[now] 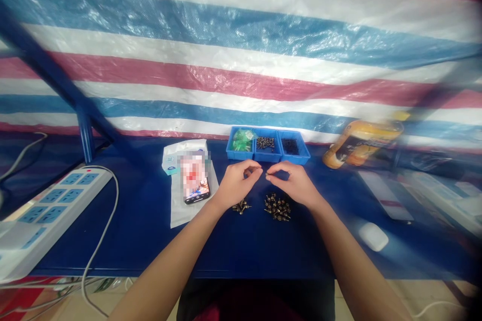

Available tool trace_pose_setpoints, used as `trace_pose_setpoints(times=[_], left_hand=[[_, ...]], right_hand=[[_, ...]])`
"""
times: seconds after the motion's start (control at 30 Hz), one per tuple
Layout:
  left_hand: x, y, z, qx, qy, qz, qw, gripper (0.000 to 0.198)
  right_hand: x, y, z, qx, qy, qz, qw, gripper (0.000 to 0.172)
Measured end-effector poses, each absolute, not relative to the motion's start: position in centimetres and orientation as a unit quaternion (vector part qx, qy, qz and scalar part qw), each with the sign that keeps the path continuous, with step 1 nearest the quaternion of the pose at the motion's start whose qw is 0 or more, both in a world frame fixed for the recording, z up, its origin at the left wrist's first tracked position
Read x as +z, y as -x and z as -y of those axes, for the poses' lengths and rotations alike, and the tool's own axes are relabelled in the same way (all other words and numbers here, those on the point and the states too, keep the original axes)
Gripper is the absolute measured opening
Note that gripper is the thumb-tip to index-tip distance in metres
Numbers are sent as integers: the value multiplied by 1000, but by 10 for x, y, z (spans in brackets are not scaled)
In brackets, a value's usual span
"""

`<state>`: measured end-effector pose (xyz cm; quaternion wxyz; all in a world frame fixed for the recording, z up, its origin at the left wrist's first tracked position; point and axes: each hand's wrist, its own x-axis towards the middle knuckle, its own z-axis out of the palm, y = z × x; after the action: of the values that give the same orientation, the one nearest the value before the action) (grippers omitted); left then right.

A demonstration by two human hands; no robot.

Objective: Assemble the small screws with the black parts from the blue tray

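Observation:
My left hand (241, 179) is closed in a pinch over the table, thumb and forefinger together; what they hold, if anything, is too small to make out. Facing it, my right hand (289, 180) pinches a tiny metallic piece at its fingertips. The fingertips of the two hands are a small gap apart. Below my right hand lies a pile of small brass-and-dark metal parts (277, 207). A smaller pile of similar parts (241, 206) lies under my left wrist. Just beyond the hands stand joined blue bins: one with a green plastic bag (242, 139), one with small metal parts (265, 143), one with small black pieces (290, 146).
A lit phone (196, 188) rests on white packaging (182, 214) at left. Farther left is a power strip (56, 210) with a trailing cable. An orange-labelled bottle (361, 143) lies at right, near a white rounded case (373, 236). Striped sheeting (241, 75) hangs behind the blue table (259, 256).

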<state>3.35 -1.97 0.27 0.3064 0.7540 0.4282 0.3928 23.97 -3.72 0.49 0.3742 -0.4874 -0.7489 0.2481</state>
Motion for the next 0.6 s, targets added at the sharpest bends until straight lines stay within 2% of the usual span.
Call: trace_pose_setpoints(times=[0.1,0.4,0.6], left_hand=[[2,-35,21,396,-743,-428,329,24],[-1,-34,16,393,-730,-396,395,23],[-4,-33,13,416,-696,-431,395,27]], right_hand=[[0,-236,35,266,500,713,414,16],[-2,-225,35,294,482,712,417,19],[-10,-232,32,208,560,730,331,45]])
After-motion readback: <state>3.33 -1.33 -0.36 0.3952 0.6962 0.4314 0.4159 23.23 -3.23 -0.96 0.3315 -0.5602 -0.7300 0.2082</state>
